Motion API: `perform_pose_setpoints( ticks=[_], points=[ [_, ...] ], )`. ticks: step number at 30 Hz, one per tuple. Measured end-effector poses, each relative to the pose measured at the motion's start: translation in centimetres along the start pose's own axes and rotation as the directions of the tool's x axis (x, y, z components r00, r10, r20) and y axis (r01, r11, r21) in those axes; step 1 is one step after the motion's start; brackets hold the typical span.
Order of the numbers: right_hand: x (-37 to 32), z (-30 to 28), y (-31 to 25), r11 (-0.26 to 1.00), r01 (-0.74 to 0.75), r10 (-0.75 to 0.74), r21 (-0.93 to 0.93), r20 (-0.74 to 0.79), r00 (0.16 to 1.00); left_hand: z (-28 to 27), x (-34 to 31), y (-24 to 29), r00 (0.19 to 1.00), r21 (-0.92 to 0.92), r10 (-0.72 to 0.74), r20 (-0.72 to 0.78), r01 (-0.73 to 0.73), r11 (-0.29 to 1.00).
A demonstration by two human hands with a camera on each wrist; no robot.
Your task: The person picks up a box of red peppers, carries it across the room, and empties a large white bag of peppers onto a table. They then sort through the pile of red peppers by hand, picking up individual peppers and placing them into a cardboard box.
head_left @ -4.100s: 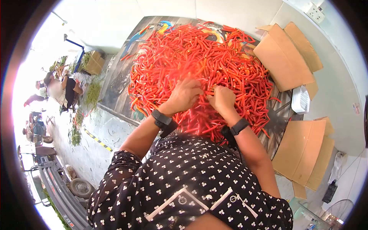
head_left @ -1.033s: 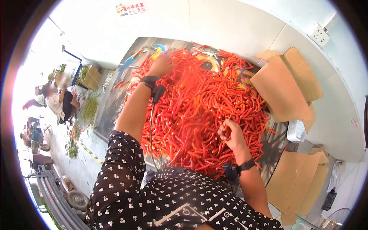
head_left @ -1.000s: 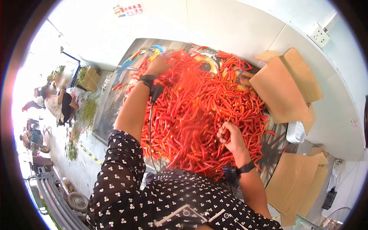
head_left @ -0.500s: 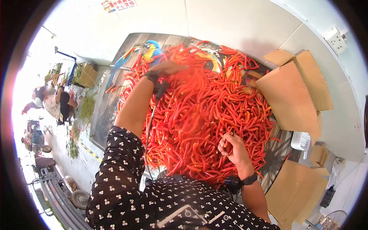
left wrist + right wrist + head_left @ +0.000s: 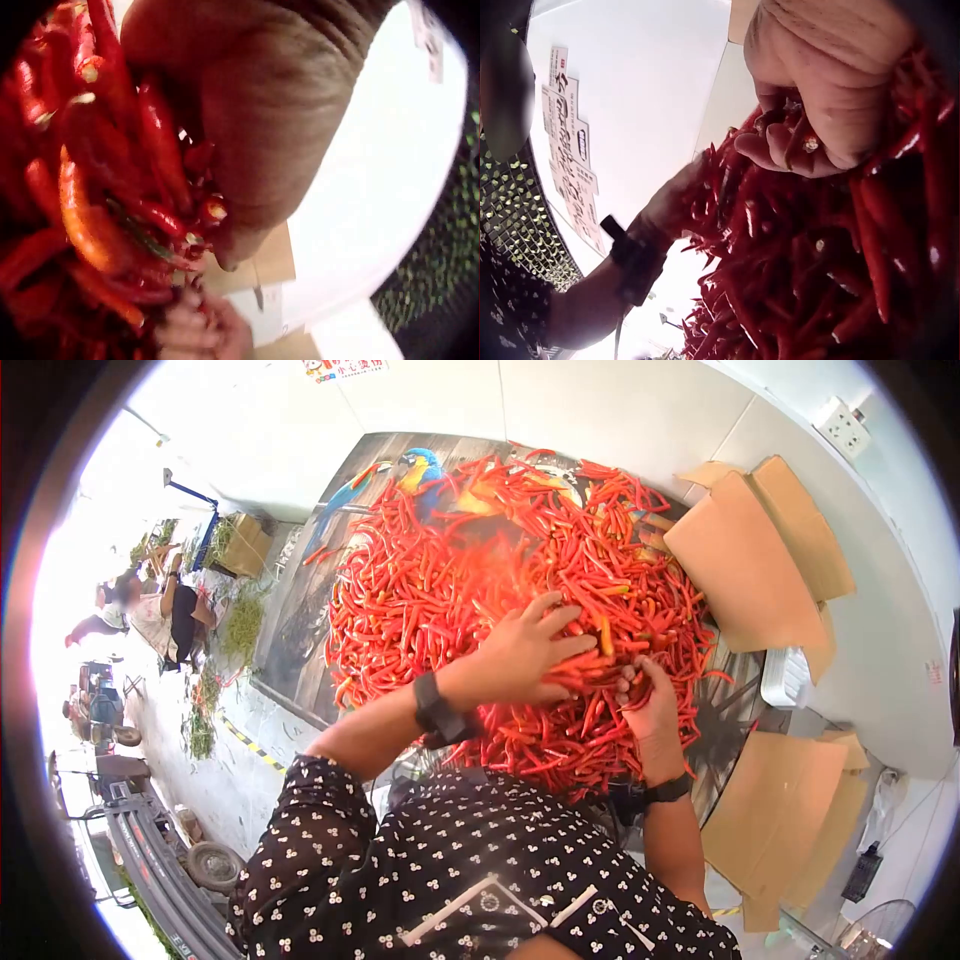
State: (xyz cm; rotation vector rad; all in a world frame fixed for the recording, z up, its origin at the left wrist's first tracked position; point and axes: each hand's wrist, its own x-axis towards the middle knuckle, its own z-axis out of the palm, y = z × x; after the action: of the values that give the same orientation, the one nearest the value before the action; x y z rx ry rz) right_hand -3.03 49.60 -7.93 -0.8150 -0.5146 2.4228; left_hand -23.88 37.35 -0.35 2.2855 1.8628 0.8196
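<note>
A broad heap of red chili peppers (image 5: 400, 600), with a few orange ones, covers most of the parrot-printed table (image 5: 290, 660). My left hand (image 5: 525, 655) lies spread over the heap's middle, fingers pointing right and pressed against loose chilies. From its own wrist, peppers show bunched under the palm (image 5: 262, 112). Just to its right, my right hand (image 5: 652, 710) is curled at the heap's right side. Close up, the right fingers (image 5: 810, 150) hold a few dark, shrivelled-looking chilies (image 5: 787, 120) in the fist; the rest of what is inside is hidden.
Cardboard boxes stand right of the table, one upright (image 5: 745, 565) and one lower (image 5: 785, 810). Between them sits a white plastic basket (image 5: 785, 678). A pale wall (image 5: 600, 400) closes off the back. At far left another person (image 5: 160, 615) sits near plant cuttings (image 5: 242, 622).
My left hand has swept from the heap's far left toward me and right, beside the right hand, shifting chilies along. The right hand stays curled, slightly further right and up in view.
</note>
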Motion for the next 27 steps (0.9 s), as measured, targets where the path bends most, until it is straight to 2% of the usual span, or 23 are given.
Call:
perform_pose_setpoints(
  ticks=[2, 5, 7, 8, 10, 11, 12, 13, 15, 16, 17, 19, 20, 21, 22, 23, 24, 26, 27],
  points=[
    [-1.6, -0.2, -0.6, 0.998, 0.069, -0.069, -0.012, -0.033, 0.997, -0.2, -2.3, 1.4, 1.000, 0.049, 0.015, 0.020, -0.016, 0.999],
    [-2.1, -1.1, -0.5, 0.991, 0.089, -0.092, -0.097, -0.028, 0.995, -1.0, -5.7, 0.9, 0.993, 0.095, -0.058, 0.104, 0.048, 0.994],
    [-2.4, -0.4, -0.4, 0.984, 0.098, -0.104, -0.150, -0.032, 0.994, -2.0, -6.8, 0.3, 0.983, 0.028, -0.178, 0.044, 0.177, 0.984],
    [-2.2, -0.5, -0.5, 0.984, 0.099, -0.105, -0.147, -0.034, 0.994, -2.5, -7.2, 0.0, 0.983, 0.028, -0.175, 0.047, 0.174, 0.984],
    [-1.6, -0.4, -0.9, 0.952, 0.094, -0.095, -0.293, 0.011, 0.995, -3.4, -7.5, -0.7, 0.957, 0.051, -0.289, 0.001, 0.289, 0.956],
    [-1.6, 1.3, -1.1, 0.898, 0.134, -0.178, -0.420, -0.067, 0.982, -3.9, -7.4, -0.8, 0.962, 0.094, -0.268, -0.060, 0.273, 0.957],
    [-0.8, 1.8, -1.7, 0.898, 0.138, -0.181, -0.417, -0.066, 0.981, -4.0, -7.3, -0.8, 0.962, 0.096, -0.265, -0.060, 0.270, 0.958],
    [0.3, 2.2, -2.4, 0.732, 0.232, -0.286, -0.641, 0.021, 0.958, -4.1, -7.3, -0.8, 0.948, 0.048, -0.310, -0.074, 0.314, 0.948],
    [2.9, 3.6, -3.6, 0.240, 0.363, -0.449, -0.901, 0.229, 0.864, -4.1, -7.1, -1.2, 0.931, 0.001, -0.356, -0.086, 0.357, 0.934],
    [4.3, 4.4, -4.0, -0.042, 0.374, -0.501, -0.926, 0.344, 0.794, -3.9, -6.9, -1.6, 0.919, -0.025, -0.375, -0.124, 0.375, 0.927],
    [5.3, 5.0, -4.5, -0.041, 0.375, -0.496, -0.926, 0.345, 0.797, -3.7, -6.9, -2.1, 0.903, -0.052, -0.399, -0.160, 0.396, 0.917],
    [7.2, 6.2, -4.8, -0.417, 0.405, -0.388, -0.814, 0.562, 0.731, -3.5, -6.9, -3.6, 0.882, -0.073, -0.423, -0.207, 0.418, 0.906],
    [8.1, 6.3, -4.9, -0.414, 0.413, -0.376, -0.811, 0.566, 0.734, -3.6, -6.9, -4.3, 0.862, -0.095, -0.439, -0.252, 0.430, 0.898],
    [9.0, 6.2, -5.0, -0.524, 0.359, -0.303, -0.773, 0.562, 0.769, -3.5, -7.0, -4.8, 0.815, -0.144, -0.511, -0.272, 0.490, 0.859],
    [9.1, 6.7, -4.9, -0.629, 0.307, -0.231, -0.714, 0.549, 0.804, -3.4, -6.9, -5.3, 0.808, -0.145, -0.521, -0.275, 0.501, 0.853],
    [9.1, 7.1, -5.0, -0.681, 0.308, -0.172, -0.664, 0.554, 0.814, -3.3, -6.9, -5.8, 0.787, -0.127, -0.564, -0.251, 0.550, 0.825],
    [9.1, 7.5, -5.0, -0.681, 0.315, -0.164, -0.661, 0.556, 0.815, -3.2, -6.7, -6.3, 0.765, -0.108, -0.603, -0.228, 0.595, 0.796],
    [8.6, 8.1, -5.1, -0.745, 0.200, -0.173, -0.637, 0.474, 0.863, -2.8, -6.0, -6.8, 0.772, -0.054, -0.599, -0.215, 0.603, 0.796],
    [8.4, 8.1, -5.1, -0.767, 0.190, -0.182, -0.613, 0.492, 0.851, -2.4, -5.8, -7.1, 0.803, -0.041, -0.569, -0.175, 0.572, 0.819]
  ],
)
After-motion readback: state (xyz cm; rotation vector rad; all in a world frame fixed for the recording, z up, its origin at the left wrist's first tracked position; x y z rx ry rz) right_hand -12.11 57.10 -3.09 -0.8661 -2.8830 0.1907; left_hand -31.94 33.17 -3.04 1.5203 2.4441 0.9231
